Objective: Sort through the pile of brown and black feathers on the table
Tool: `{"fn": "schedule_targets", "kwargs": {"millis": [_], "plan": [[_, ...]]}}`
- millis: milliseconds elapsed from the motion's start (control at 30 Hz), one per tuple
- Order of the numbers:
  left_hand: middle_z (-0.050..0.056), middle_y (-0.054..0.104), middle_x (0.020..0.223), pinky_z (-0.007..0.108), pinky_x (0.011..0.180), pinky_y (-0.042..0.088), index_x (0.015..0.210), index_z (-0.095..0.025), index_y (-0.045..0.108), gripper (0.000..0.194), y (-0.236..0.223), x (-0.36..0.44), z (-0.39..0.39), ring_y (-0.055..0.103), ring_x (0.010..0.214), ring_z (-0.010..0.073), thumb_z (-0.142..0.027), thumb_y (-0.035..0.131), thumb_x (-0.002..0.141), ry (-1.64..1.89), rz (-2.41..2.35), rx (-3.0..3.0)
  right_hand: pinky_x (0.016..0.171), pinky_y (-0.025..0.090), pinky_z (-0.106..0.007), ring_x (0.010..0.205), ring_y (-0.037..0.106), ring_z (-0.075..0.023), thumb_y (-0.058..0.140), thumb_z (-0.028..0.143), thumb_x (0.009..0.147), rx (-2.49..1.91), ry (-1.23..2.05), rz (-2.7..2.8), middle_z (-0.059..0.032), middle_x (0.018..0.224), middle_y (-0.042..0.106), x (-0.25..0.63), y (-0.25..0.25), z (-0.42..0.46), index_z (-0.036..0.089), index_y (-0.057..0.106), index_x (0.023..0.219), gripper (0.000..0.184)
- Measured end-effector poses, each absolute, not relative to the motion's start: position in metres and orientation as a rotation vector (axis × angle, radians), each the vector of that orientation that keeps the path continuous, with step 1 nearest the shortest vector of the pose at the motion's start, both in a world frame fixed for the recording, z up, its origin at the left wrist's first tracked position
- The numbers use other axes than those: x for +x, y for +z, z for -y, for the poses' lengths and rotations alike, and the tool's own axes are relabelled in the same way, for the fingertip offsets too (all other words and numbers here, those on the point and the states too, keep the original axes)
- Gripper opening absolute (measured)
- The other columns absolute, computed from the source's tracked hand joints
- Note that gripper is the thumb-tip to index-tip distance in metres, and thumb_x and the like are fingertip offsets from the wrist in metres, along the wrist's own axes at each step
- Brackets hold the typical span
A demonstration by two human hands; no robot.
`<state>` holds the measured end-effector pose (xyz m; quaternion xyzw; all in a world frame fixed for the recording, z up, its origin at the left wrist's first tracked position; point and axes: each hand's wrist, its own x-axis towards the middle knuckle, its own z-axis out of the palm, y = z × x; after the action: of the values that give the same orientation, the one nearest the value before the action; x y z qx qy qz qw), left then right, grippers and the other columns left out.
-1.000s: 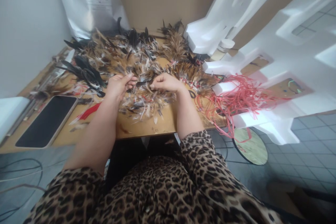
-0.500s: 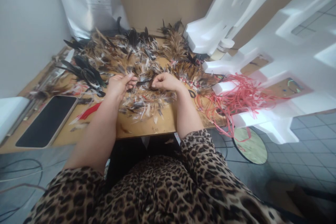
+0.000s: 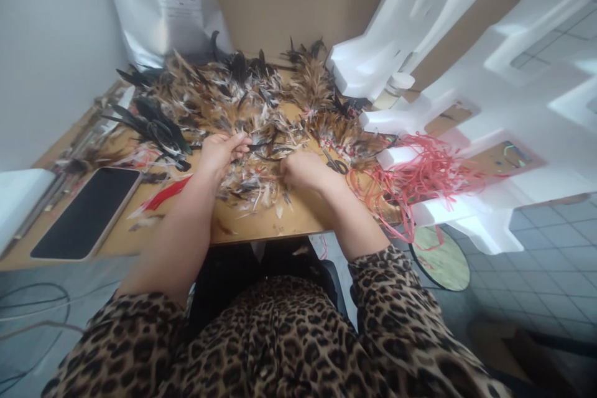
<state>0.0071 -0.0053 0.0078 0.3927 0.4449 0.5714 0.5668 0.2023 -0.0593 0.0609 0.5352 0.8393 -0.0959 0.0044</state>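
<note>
My left hand (image 3: 226,150) is closed in a pinch on a thin dark feather (image 3: 259,145) that sticks out to the right of its fingertips. To the right, my right hand (image 3: 303,171) is low over the feathers with its fingers curled under. What those fingers hold, if anything, is hidden. Below and between the hands lies a loose heap of small brown and white feathers (image 3: 254,186). Bunches of brown feathers (image 3: 200,96) spread behind them. A pair of scissors (image 3: 337,165) with dark handles rests just right of my right hand.
Glossy black feathers (image 3: 156,127) and a phone (image 3: 88,211) lie on the left of the wooden table (image 3: 261,229). Tangled pink ribbons (image 3: 431,168) hang over white foam pieces (image 3: 448,208) at right. A silver bag (image 3: 168,18) and a small jar (image 3: 395,88) stand behind.
My right hand has moved right and slightly down, away from my left hand, uncovering the scissors. My left hand keeps its pinch and appears slightly further right.
</note>
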Motion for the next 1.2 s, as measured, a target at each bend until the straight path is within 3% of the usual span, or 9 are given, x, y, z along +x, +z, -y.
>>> {"fn": "schedule_targets", "kwargs": {"millis": [67,167,367,533,667,933,1200], "plan": [[0.01,0.07,0.072,0.013,0.042,0.041,0.066,-0.009,0.064,0.015,0.009,0.007,0.006,0.058,0.049,0.0064,-0.022,0.07,0.066,1.343,-1.047,0.911,0.073,0.041,-0.032,0.079,0.059,-0.0222,0.058,0.009,0.068,1.702,-0.231,-2.608,-0.0145,0.076,0.067,0.205,0.058,0.061,0.012,0.069,0.072,0.013],[0.01,0.07,0.072,0.013,0.043,0.042,0.069,-0.008,0.065,0.015,0.012,0.007,0.007,0.058,0.049,0.006,-0.022,0.07,0.066,1.343,-1.053,0.875,0.07,0.041,-0.029,0.073,0.059,-0.0173,0.056,0.013,0.071,1.691,-0.432,-2.73,-0.008,0.074,0.066,0.215,0.067,0.061,0.013,0.068,0.073,0.013],[0.01,0.07,0.073,0.012,0.042,0.041,0.071,-0.008,0.063,0.015,0.012,0.007,0.007,0.06,0.05,0.0061,-0.02,0.071,0.066,1.278,-0.999,0.83,0.054,0.039,-0.02,0.054,0.05,-0.0071,0.062,0.04,0.072,1.728,-1.777,-2.871,-0.0009,0.064,0.062,0.209,0.08,0.044,0.012,0.064,0.074,0.028],[0.01,0.07,0.074,0.013,0.043,0.043,0.072,-0.008,0.062,0.014,0.01,0.006,0.007,0.062,0.053,0.0074,-0.017,0.071,0.067,1.21,-0.939,0.794,0.043,0.03,-0.017,0.045,0.038,-0.0046,0.067,0.039,0.068,1.985,-2.385,-2.613,0.0037,0.053,0.052,0.165,0.052,0.01,0.013,0.062,0.077,0.028],[0.01,0.07,0.071,0.013,0.043,0.044,0.069,-0.008,0.061,0.012,0.008,0.004,0.007,0.062,0.053,0.0084,-0.015,0.07,0.067,1.19,-0.895,0.784,0.041,0.026,-0.016,0.041,0.032,-0.0032,0.064,0.033,0.071,2.192,-2.488,-2.42,0.0074,0.045,0.043,0.143,0.037,-0.004,0.012,0.061,0.078,0.022],[0.01,0.069,0.069,0.012,0.043,0.043,0.07,-0.006,0.064,0.009,0.01,0.006,0.007,0.06,0.05,0.0065,-0.013,0.07,0.069,1.16,-0.902,0.77,0.058,0.041,-0.016,0.057,0.05,-0.0053,0.065,0.026,0.067,2.244,-2.605,-2.435,0.003,0.058,0.058,0.14,0.026,-0.004,0.01,0.063,0.074,0.017],[0.008,0.066,0.06,0.011,0.043,0.044,0.066,-0.004,0.063,0.007,0.009,0.007,0.006,0.058,0.047,0.0059,-0.01,0.068,0.069,1.158,-0.904,0.777,0.059,0.04,-0.016,0.054,0.048,-0.0039,0.066,0.023,0.065,2.208,-2.615,-2.512,0.0047,0.057,0.059,0.138,0.019,-0.004,0.012,0.064,0.07,0.012]]}}
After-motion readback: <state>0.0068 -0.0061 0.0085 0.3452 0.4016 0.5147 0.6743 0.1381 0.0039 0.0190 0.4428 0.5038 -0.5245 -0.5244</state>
